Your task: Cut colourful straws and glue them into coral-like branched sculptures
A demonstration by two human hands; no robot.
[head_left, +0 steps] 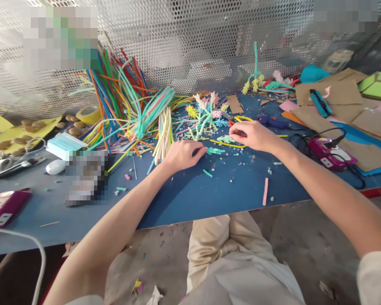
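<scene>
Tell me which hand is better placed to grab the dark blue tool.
Right. The right hand sits just beside the dark blue tool; the left hand is farther away, with its fingertips on a teal fringed piece.

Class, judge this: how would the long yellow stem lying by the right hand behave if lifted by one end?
The yellow stem is long and very thin, so it probably feels light and droops somewhat. It lies in a gentle curve beside the right hand, suggesting it bends easily. Curved, it likely won't roll.

R hand (254, 135) pinch unclear; obj under blurred patch (85, 176) unreadable
</scene>
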